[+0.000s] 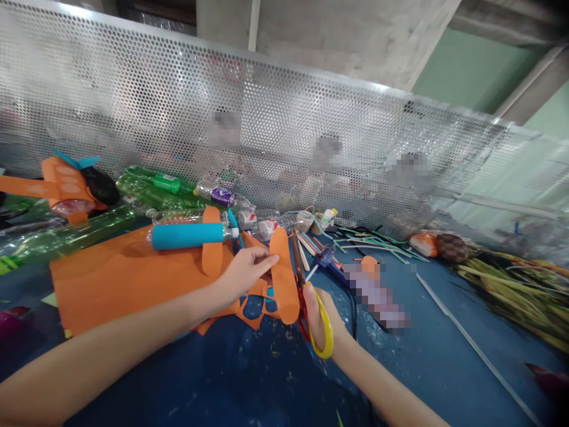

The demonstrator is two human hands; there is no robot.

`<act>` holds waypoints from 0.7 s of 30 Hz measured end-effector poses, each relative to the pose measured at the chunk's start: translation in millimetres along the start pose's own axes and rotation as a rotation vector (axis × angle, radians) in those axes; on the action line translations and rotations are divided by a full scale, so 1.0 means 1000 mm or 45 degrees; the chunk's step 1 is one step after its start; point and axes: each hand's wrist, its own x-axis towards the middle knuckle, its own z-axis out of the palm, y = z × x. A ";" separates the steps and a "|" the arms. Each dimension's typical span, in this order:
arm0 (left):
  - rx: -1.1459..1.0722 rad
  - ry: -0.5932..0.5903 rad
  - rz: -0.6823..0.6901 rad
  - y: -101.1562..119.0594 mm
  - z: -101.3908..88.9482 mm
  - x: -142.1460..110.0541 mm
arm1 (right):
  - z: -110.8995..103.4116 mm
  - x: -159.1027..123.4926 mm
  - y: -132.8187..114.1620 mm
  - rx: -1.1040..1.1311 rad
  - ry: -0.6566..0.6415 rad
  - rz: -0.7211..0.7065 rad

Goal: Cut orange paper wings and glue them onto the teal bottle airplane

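My left hand (249, 270) pinches a long orange strip (284, 284) with rounded ends, made of paper or thin foam, near its upper middle. In my right hand (329, 314) is a pair of scissors (326, 338) with yellow and red handles. The blades point away from me along the strip's right edge; whether they touch it I cannot tell. Left of the strip, a clear bottle wrapped in blue (186, 236) lies on its side, with another rounded orange strip (212, 261) across it. Orange offcuts (251, 311) lie below my left hand.
A large orange sheet (102, 284) covers the left of the blue table (222, 379). Green bottles (151, 187) and a finished-looking orange bottle plane (66, 184) lie behind. A blue glue gun (329, 261), colored sticks (382, 243) and dried leaves (511, 290) are rightward. A perforated metal panel (275, 112) stands behind.
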 end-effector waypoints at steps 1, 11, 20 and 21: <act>-0.010 -0.001 -0.003 0.000 0.000 0.000 | 0.000 0.001 0.000 -0.007 0.005 0.017; 0.044 0.142 0.058 0.006 -0.001 0.002 | 0.001 -0.001 -0.003 -0.113 -0.148 -0.042; 0.090 0.028 0.036 -0.004 0.000 0.002 | 0.000 -0.002 -0.004 -0.166 -0.068 -0.127; 0.100 0.024 0.045 -0.003 0.000 0.001 | 0.000 -0.001 -0.004 -0.160 -0.062 -0.126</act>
